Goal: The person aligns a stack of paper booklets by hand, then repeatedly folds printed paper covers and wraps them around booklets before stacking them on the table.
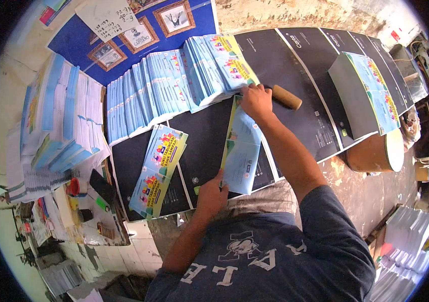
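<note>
A light blue printed sheet lies on the black table surface in front of the person. My left hand is at its near left edge, fingers closed on it. At its far end is my right hand, its fingers curled down at the top edge beside the long row of blue booklets; what they grip, if anything, is hidden. A small pile of printed covers lies to the left, slightly fanned. Just right of my right hand rests a brown cylindrical roller or block.
A tall stack of printed covers stands at the right of the table. More stacked papers rise on the left. A round brown drum is beside the table's right edge. Paper bundles sit lower right.
</note>
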Motion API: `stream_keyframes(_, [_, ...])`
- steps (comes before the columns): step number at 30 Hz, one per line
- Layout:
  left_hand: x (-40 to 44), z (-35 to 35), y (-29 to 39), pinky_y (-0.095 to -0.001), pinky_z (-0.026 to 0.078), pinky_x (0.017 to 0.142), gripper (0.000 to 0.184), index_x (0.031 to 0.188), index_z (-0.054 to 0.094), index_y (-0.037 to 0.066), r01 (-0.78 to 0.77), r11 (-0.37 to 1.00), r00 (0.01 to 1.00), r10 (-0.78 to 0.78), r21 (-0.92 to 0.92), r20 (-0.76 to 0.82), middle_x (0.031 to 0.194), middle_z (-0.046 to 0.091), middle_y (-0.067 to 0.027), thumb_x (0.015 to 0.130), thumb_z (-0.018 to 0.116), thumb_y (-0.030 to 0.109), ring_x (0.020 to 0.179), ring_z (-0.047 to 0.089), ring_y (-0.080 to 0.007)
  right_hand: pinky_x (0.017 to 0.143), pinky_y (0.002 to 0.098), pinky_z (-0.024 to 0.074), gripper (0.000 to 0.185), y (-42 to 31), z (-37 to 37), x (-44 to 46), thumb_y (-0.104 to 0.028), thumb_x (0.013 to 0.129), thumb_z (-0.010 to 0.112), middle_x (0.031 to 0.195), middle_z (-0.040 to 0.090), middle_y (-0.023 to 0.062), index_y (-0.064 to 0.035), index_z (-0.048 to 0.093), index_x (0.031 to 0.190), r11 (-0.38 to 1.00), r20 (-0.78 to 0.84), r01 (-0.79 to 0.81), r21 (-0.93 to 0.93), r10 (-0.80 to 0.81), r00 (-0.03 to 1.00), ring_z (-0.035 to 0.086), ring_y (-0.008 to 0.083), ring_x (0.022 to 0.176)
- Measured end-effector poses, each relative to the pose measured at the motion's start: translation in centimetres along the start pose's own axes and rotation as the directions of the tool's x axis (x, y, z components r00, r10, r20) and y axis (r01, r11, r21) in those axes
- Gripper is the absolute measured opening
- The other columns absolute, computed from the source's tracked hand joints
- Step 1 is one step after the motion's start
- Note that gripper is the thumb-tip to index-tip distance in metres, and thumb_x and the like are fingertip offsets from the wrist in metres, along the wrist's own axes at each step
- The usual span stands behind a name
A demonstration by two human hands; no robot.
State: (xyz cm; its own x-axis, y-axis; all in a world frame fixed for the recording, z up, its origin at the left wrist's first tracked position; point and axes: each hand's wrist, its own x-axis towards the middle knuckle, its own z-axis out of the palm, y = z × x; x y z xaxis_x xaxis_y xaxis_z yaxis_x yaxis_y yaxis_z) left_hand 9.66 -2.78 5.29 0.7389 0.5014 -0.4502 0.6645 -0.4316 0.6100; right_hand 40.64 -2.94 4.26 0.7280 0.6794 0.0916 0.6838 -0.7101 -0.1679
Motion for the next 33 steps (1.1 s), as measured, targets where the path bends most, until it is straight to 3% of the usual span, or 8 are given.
stream_keyframes(7, [0.9, -3.4, 1.9, -0.0480, 0.043, 0.093, 0.054, 0.128, 0.064, 0.008, -0.188, 0.827, 0.971, 0.239, 0.530, -0.029, 0.106, 0.064, -0.0141, 0.080, 0.077, 0.030, 0.107, 0.059, -0.0306, 0.088, 0.0472, 0.0519, 0.037, 0.7, 0.2, 0.5, -0.032, 0.083, 0.073, 0.108, 0.069, 0.0182, -0.0062, 0.067, 0.109, 0.978, 0.118, -0.052, 0.200, 0.028, 0.993, 0.065, 0.0363, 0.106])
stream_keyframes(9, [3.1, -4.1, 1.5, -0.0467, 0.041, 0.093, 0.072, 0.127, 0.062, 0.006, -0.420, 0.619, 0.871, 0.479, 0.663, 0.105, 0.114, 0.056, -0.0094, 0.065, 0.087, 0.033, 0.115, 0.049, -0.0276, 0.088, 0.0478, 0.0528, 0.038, 1.0, 0.0, 0.8, -0.032, 0.082, 0.074, 0.107, 0.069, 0.0197, -0.0056, 0.067, 0.110, 0.968, 0.148, -0.075, 0.238, 0.040, 0.988, 0.066, 0.0377, 0.104])
stream_keyframes(13, [7.4, -5.7, 4.0, -0.0499, 0.038, 0.103, 0.103, 0.141, 0.049, 0.005, -0.513, 0.577, 0.842, 0.480, 0.636, 0.244, 0.141, 0.045, -0.0117, 0.053, 0.093, 0.034, 0.134, 0.039, -0.0308, 0.085, 0.0472, 0.0528, 0.043, 1.0, -0.5, 0.4, -0.037, 0.081, 0.076, 0.101, 0.071, 0.0209, -0.0035, 0.067, 0.107, 0.949, 0.160, -0.117, 0.292, 0.073, 0.984, 0.068, 0.0368, 0.099])
stream_keyframes(15, [8.5, -5.9, 5.4, -0.0520, 0.029, 0.115, 0.126, 0.152, 0.030, 0.005, -0.616, 0.329, 0.734, 0.569, 0.716, 0.371, 0.158, 0.028, -0.0146, 0.048, 0.094, 0.036, 0.147, 0.025, -0.0343, 0.085, 0.0474, 0.0528, 0.043, 1.2, -0.6, 0.7, -0.037, 0.079, 0.077, 0.100, 0.071, 0.0208, -0.0037, 0.068, 0.105, 0.940, 0.182, -0.138, 0.311, 0.084, 0.980, 0.068, 0.0371, 0.099])
stream_keyframes(18, [10.1, -6.2, 6.7, -0.0517, 0.018, 0.122, 0.137, 0.156, 0.018, 0.007, -0.654, 0.415, 0.755, 0.410, 0.632, 0.512, 0.165, 0.012, -0.0154, 0.046, 0.095, 0.037, 0.152, 0.011, -0.0329, 0.085, 0.0477, 0.0532, 0.040, 1.5, 0.0, 0.9, -0.035, 0.077, 0.079, 0.101, 0.071, 0.0205, -0.0042, 0.069, 0.101, 0.929, 0.181, -0.151, 0.337, 0.094, 0.979, 0.068, 0.0378, 0.099])
stream_keyframes(22, [11.1, -5.6, 6.1, -0.0499, 0.016, 0.122, 0.138, 0.156, 0.018, 0.006, -0.661, 0.401, 0.749, 0.412, 0.634, 0.519, 0.164, 0.016, -0.0150, 0.046, 0.096, 0.038, 0.152, 0.014, -0.0307, 0.086, 0.0480, 0.0551, 0.042, 1.9, -0.2, 0.5, -0.031, 0.081, 0.074, 0.110, 0.069, 0.0216, -0.0043, 0.066, 0.113, 0.946, 0.233, -0.114, 0.302, 0.043, 0.972, 0.068, 0.0391, 0.101])
stream_keyframes(26, [10.6, -5.7, 6.6, -0.0525, 0.013, 0.122, 0.143, 0.156, 0.018, 0.005, -0.625, 0.445, 0.781, 0.345, 0.642, 0.521, 0.164, 0.013, -0.0182, 0.042, 0.096, 0.042, 0.152, 0.014, -0.0305, 0.091, 0.0480, 0.0461, 0.038, 2.8, 0.7, -6.6, -0.028, 0.083, 0.071, 0.112, 0.062, 0.0183, -0.0055, 0.064, 0.114, 0.931, -0.151, 0.115, 0.346, -0.066, 0.986, 0.058, 0.0363, 0.109])
stream_keyframes(33, [11.1, -6.0, 5.9, -0.0527, 0.014, 0.122, 0.147, 0.157, 0.013, 0.005, -0.648, 0.498, 0.761, 0.381, 0.577, 0.526, 0.165, 0.007, -0.0175, 0.042, 0.096, 0.043, 0.153, 0.010, -0.0305, 0.088, 0.0475, 0.0381, 0.041, 1.4, 0.7, -19.8, -0.036, 0.079, 0.076, 0.111, 0.055, 0.0134, -0.0086, 0.061, 0.105, 0.960, -0.253, -0.144, 0.241, 0.206, 0.945, 0.050, 0.0347, 0.110])
